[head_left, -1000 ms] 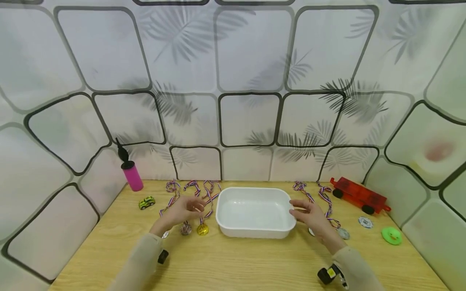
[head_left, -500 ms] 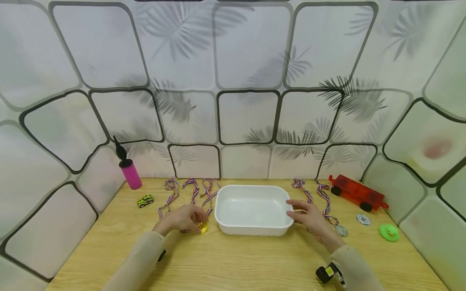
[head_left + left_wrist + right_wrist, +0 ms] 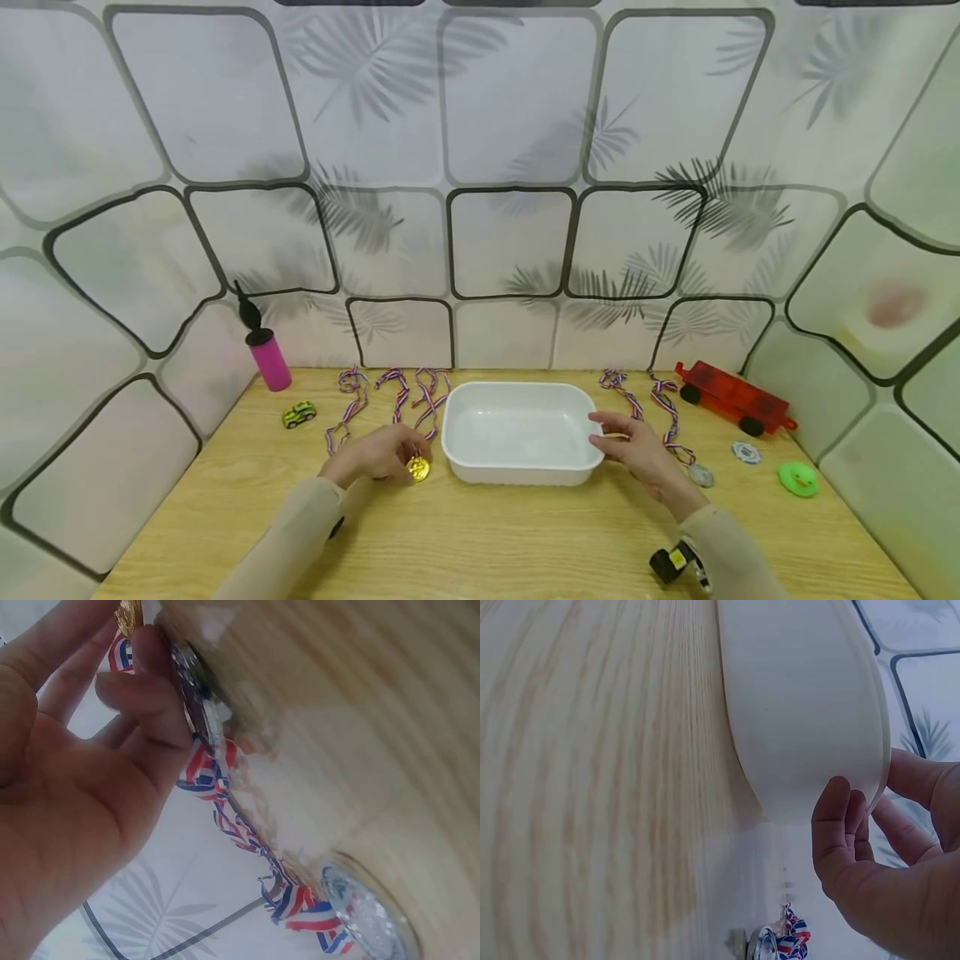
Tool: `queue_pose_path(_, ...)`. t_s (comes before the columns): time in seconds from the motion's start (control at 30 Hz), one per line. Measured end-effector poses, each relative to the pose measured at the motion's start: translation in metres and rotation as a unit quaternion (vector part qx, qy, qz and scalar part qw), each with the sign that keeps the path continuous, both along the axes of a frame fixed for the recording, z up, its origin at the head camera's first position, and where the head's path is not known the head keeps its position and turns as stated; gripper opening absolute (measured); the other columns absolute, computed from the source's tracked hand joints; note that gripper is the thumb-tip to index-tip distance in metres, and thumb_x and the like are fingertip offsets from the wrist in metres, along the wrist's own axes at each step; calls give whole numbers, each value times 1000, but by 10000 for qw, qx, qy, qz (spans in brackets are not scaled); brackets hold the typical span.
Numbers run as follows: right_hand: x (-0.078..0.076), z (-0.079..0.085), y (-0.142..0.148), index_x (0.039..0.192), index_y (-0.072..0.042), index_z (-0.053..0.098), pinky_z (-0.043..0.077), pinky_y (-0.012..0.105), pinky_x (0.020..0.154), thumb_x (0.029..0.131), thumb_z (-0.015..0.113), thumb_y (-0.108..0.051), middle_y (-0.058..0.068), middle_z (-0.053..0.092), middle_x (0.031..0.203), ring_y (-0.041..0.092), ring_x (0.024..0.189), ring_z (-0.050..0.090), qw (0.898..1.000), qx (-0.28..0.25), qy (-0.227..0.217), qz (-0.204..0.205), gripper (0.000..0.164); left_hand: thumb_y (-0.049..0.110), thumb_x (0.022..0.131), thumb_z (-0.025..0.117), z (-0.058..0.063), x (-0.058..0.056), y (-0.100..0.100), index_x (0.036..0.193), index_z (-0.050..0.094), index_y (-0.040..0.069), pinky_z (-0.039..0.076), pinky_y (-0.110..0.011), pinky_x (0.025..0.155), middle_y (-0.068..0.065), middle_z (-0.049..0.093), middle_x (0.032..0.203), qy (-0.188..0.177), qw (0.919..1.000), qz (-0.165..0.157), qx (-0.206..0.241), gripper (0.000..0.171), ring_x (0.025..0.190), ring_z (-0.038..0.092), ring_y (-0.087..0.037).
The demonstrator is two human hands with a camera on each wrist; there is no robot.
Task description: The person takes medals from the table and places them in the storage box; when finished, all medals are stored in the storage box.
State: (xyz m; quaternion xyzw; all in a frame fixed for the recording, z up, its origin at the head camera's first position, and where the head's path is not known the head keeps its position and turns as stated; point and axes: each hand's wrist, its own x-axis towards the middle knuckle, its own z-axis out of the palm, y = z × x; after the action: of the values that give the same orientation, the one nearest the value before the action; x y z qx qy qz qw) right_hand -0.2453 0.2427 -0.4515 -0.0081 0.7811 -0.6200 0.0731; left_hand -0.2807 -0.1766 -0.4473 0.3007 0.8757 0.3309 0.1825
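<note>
In the head view my left hand (image 3: 381, 454) is at the gold medal (image 3: 418, 469), left of a white rectangular tray (image 3: 519, 476). The left wrist view has that gold medal (image 3: 129, 616) pinched at the fingertips, its striped ribbon hanging on. A darker medal (image 3: 198, 697) lies just beneath the curled fingers, and a silver medal (image 3: 367, 907) farther off; the hand mostly hides both in the head view. My right hand (image 3: 643, 457) holds the tray's right end, with fingers on its outer wall (image 3: 802, 712) and one digit over the rim.
Red, white and blue ribbons (image 3: 431, 400) trail toward the back wall. At right are a silver medal (image 3: 701, 476), a red toy trailer (image 3: 735, 397), a poker chip (image 3: 746, 452) and a green duck toy (image 3: 798, 479). A toy car (image 3: 299, 414) and pink pump (image 3: 269, 362) stand left.
My left hand has come down and to the right onto the gold medal, which now sits at its fingertips. The right hand stays at the tray's end.
</note>
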Motion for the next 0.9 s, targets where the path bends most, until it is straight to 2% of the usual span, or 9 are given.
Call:
queue_pose_path(0.13, -1, -1, 0, 139, 4, 50, 58, 27, 81, 93, 66, -8, 21, 47, 123, 14, 92, 60, 10000, 18, -5, -56, 50, -5, 72, 77, -2, -1, 1, 100, 71, 9, 44, -23, 60, -7, 61, 82, 138, 9998, 159, -14, 32, 73, 51, -14)
queue_pose_path(0.23, -2, -1, 0, 139, 4, 50, 58, 27, 81, 93, 66, -10, 21, 47, 123, 14, 92, 61, 10000, 77, 17, -29, 50, -2, 79, 73, -1, -1, 2, 105, 71, 9, 44, -23, 57, -5, 60, 82, 240, 9989, 401, -2, 29, 72, 51, -14)
queue_pose_path(0.43, -1, -1, 0, 138, 3, 51, 58, 27, 80, 92, 68, -11, 21, 47, 125, 15, 95, 61, 9998, 179, 13, -28, 51, -4, 87, 62, 4, -4, 3, 117, 67, 1, 50, -27, 53, -11, 65, 81, 86, 9931, 908, 735, 31, 67, 60, -22)
queue_pose_path(0.57, -1, 0, 0, 137, 3, 53, 58, 27, 80, 91, 69, -12, 22, 48, 125, 15, 96, 61, 9996, 272, 23, -43, 51, -1, 92, 57, 10, -8, 3, 123, 62, 0, 54, -36, 53, -15, 62, 86, -105, 9834, 1275, 1285, 31, 72, 67, -33)
queue_pose_path(0.67, -2, 0, 0, 137, 4, 52, 58, 27, 80, 92, 69, -11, 21, 49, 123, 15, 95, 60, 9994, 323, 80, -23, 51, 2, 95, 56, 16, -12, 4, 126, 61, 2, 56, -45, 57, -19, 62, 91, -186, 9726, 1574, 1701, 31, 81, 69, -40)
queue_pose_path(0.77, -2, -1, 0, 137, 4, 53, 58, 27, 78, 92, 68, -9, 19, 49, 120, 15, 92, 60, 9996, 280, 66, -59, 50, 2, 96, 57, 21, -18, 6, 129, 61, 4, 55, -41, 57, -21, 64, 92, -83, 9620, 1800, 2052, 33, 76, 70, -31)
queue_pose_path(0.9, -2, 0, 1, 137, 4, 52, 58, 27, 78, 92, 67, -8, 20, 49, 120, 15, 91, 60, 9996, 288, 74, -29, 49, 0, 94, 58, 35, -22, 11, 128, 60, 3, 50, -27, 53, -25, 68, 97, 97, 9526, 1886, 2384, 34, 70, 67, -16)
